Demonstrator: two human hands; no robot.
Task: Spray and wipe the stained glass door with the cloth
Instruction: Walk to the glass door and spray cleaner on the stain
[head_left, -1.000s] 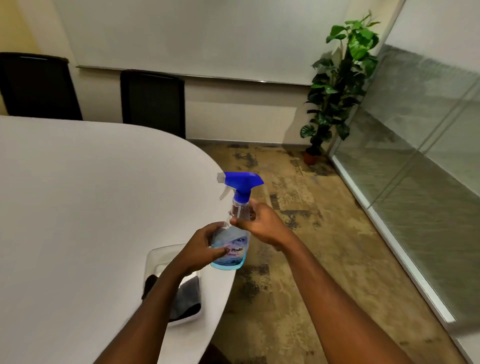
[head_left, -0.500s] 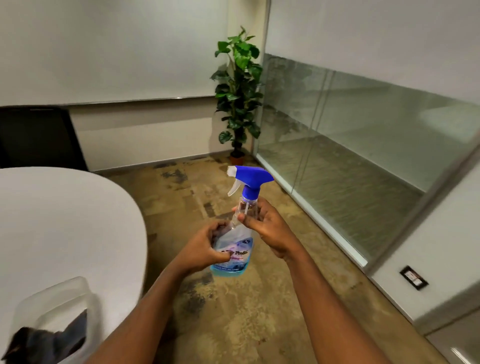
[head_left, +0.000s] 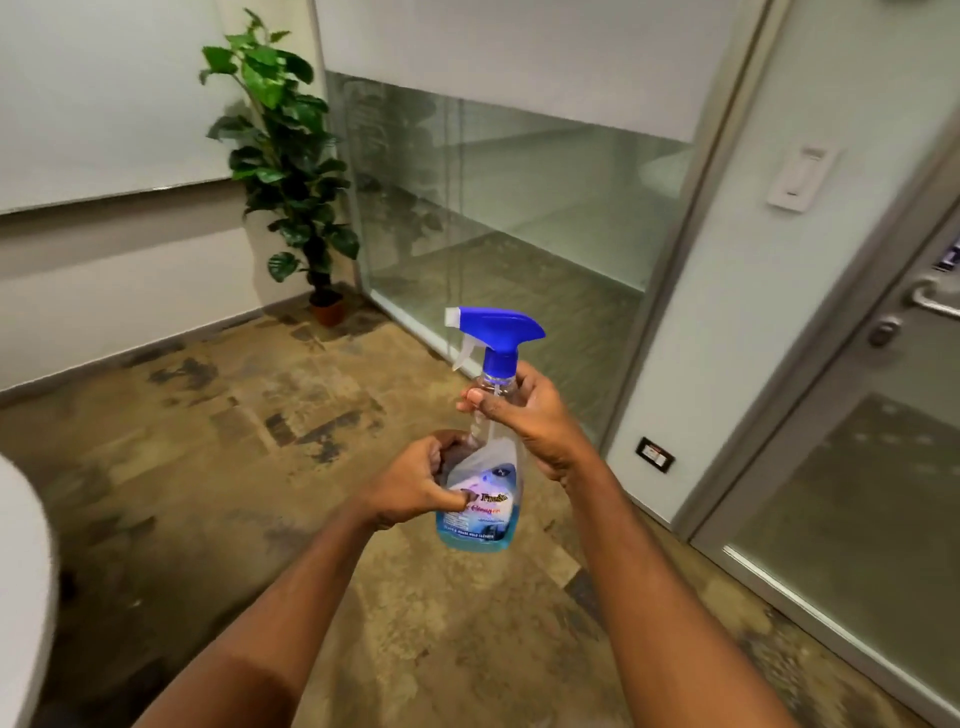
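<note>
A clear spray bottle (head_left: 485, 506) with a blue trigger head and blue liquid stands upright in mid-air in front of me. My left hand (head_left: 415, 483) grips its labelled body from the left. My right hand (head_left: 524, 410) grips its neck just under the blue head. The nozzle points left. The glass door (head_left: 857, 530) with a grey frame and a metal handle (head_left: 932, 304) is at the right edge. The cloth is out of view.
A potted plant (head_left: 291, 161) stands in the far corner beside a frosted glass wall (head_left: 519, 208). A white wall strip with a switch (head_left: 797, 179) and a socket (head_left: 655, 453) separates that glass from the door. The white table's edge (head_left: 26, 571) shows at left. Patterned floor lies ahead.
The view has swung right: the table, chairs and the container with the cloth have left view and the door has come in. Both hands keep the same hold on the bottle.
</note>
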